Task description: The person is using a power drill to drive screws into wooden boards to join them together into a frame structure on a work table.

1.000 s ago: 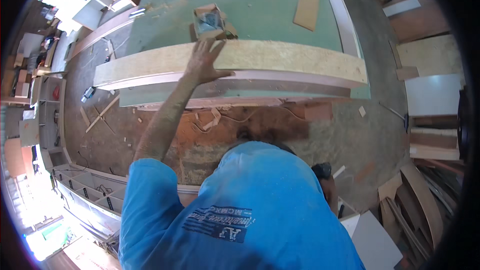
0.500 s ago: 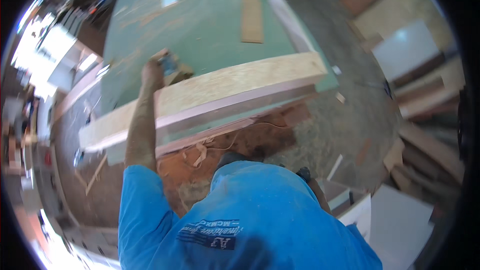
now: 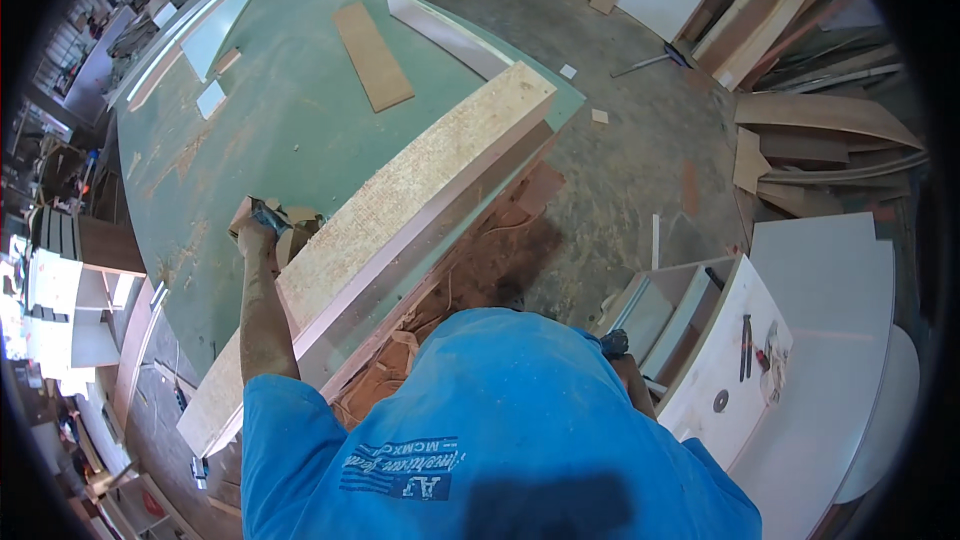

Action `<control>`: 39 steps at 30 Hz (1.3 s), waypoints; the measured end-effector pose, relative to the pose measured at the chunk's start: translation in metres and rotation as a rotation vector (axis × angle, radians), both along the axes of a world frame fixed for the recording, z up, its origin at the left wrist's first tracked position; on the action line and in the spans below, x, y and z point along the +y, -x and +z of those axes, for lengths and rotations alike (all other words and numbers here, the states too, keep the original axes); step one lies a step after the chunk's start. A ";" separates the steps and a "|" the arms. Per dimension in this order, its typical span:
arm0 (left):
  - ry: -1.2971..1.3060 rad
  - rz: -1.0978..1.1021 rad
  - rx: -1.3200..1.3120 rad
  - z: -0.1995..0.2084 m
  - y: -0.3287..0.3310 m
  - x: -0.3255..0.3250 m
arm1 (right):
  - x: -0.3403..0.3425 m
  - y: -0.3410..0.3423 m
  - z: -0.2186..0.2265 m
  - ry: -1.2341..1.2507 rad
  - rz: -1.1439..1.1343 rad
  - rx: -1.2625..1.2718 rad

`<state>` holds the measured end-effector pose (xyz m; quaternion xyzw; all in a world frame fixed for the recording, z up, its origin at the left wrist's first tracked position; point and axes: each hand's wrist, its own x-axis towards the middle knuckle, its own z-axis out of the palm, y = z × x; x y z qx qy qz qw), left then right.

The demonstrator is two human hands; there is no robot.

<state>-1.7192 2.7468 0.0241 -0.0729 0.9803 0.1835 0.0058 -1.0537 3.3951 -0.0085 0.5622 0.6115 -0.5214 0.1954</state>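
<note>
A long box-like piece with a pale wood top (image 3: 425, 160) and a pinkish side lies slantwise along the near edge of a green-topped worktable (image 3: 300, 80). My left hand (image 3: 258, 230) is stretched over its near end, fingers closed at a bundle of blue-black and tan pieces (image 3: 292, 230) beside the wood. What exactly the fingers hold cannot be made out. My right hand (image 3: 616, 344) is low at my right side, partly behind my body. Something black shows there, and the fingers are not readable.
A brown strip of board (image 3: 372, 55) and a white-edged panel (image 3: 450, 35) lie on the table. On my right stands a white cabinet (image 3: 690, 410) with hand tools on it. Offcuts (image 3: 820, 130) are stacked farther right; wood shavings (image 3: 400, 350) lie below the table edge.
The view has turned right, so the table and long piece now slant up to the right. The left hand sits lower in the picture, still beside the bundle. The right hand stays low.
</note>
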 end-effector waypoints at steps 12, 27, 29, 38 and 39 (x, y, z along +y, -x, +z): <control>0.110 -0.111 -0.117 0.053 -0.030 0.037 | -0.037 0.024 0.014 -0.164 0.078 -0.027; 0.119 -0.075 -0.104 0.076 -0.043 0.047 | -0.028 0.078 0.101 -0.105 0.049 0.213; 0.047 -0.057 -0.060 0.079 -0.049 0.058 | -0.018 0.080 0.101 -0.074 0.031 0.247; -0.254 0.041 0.220 0.057 -0.048 0.033 | 0.052 0.143 0.130 -0.008 0.064 0.384; -0.190 0.132 0.154 0.060 -0.046 0.044 | 0.070 0.146 0.126 -0.036 0.097 0.383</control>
